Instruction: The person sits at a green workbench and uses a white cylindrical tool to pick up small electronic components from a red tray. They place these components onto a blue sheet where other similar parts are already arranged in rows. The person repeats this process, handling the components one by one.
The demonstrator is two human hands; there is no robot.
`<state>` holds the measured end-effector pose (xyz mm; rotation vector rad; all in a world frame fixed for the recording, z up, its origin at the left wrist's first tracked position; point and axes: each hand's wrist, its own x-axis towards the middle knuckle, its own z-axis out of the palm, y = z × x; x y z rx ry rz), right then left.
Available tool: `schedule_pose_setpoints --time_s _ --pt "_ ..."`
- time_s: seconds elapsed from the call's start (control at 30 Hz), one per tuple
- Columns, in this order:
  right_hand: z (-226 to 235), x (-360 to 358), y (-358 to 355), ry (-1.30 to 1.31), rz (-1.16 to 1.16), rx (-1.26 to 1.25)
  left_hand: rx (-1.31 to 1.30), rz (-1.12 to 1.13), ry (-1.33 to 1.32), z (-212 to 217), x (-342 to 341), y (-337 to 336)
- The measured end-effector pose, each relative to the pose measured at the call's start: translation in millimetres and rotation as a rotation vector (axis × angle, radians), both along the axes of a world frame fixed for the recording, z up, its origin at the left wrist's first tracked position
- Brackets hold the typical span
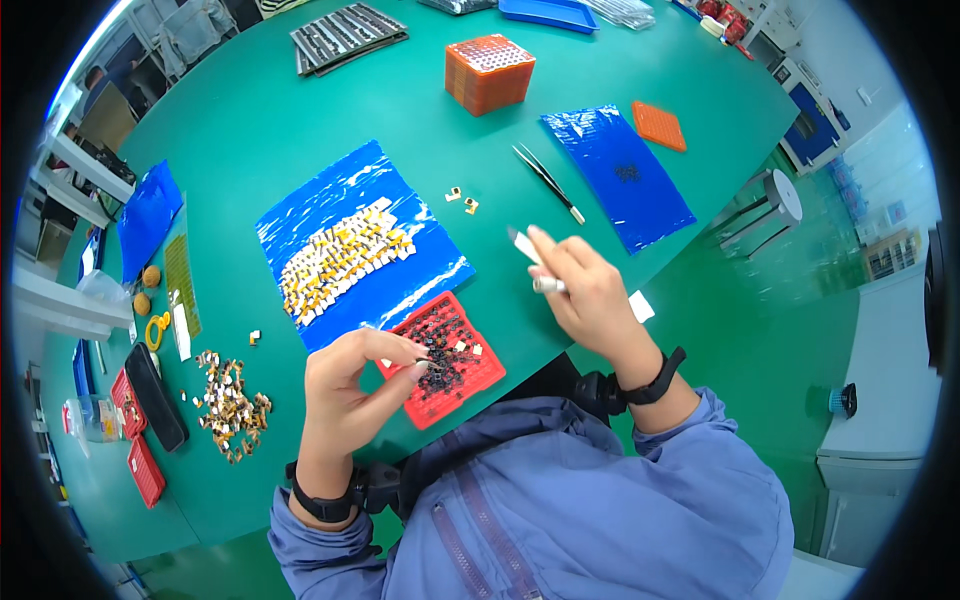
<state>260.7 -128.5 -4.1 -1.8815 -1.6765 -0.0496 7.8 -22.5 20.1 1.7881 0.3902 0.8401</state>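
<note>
My left hand (pixel 345 390) is at the left side of a shallow red tray (pixel 466 399) that holds many small black parts and a few white bits. Its thumb and forefinger are pinched together above the parts; whatever is between them is too small to make out. To the right, my right hand (pixel 592 290) is raised over the table edge. Its fingers are closed around a slim white tool (pixel 525 247) with a grey pointed tip, much of it hidden by the hand. Beyond the tray, a blue sheet (pixel 345 185) carries rows of small white-and-yellow pieces (pixel 345 255).
Black tweezers (pixel 548 184) lie near a second blue sheet (pixel 655 215) with black specks. An orange stack of trays (pixel 488 80) stands farther back. At left are a loose heap of small pieces (pixel 232 405), a black case (pixel 155 397) and yellow scissors (pixel 156 329). A stool (pixel 780 197) stands right.
</note>
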Motion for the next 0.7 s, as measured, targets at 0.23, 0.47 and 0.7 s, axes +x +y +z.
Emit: schedule_pose_setpoints --time_s 0.23,0.47,0.7 --pt "31.0 -9.2 10.6 0.02 0.211 0.24 -0.071 -0.019 -0.084 -2.1 -0.3 -0.2" --pt "44.1 -57.8 13.6 0.174 0.694 0.379 0.056 -0.07 -0.131 -1.0 -1.4 1.0" --pt "41.8 -62.3 23.7 0.156 0.702 0.363 0.057 -0.079 -0.093 -2.6 -4.2 3.5"
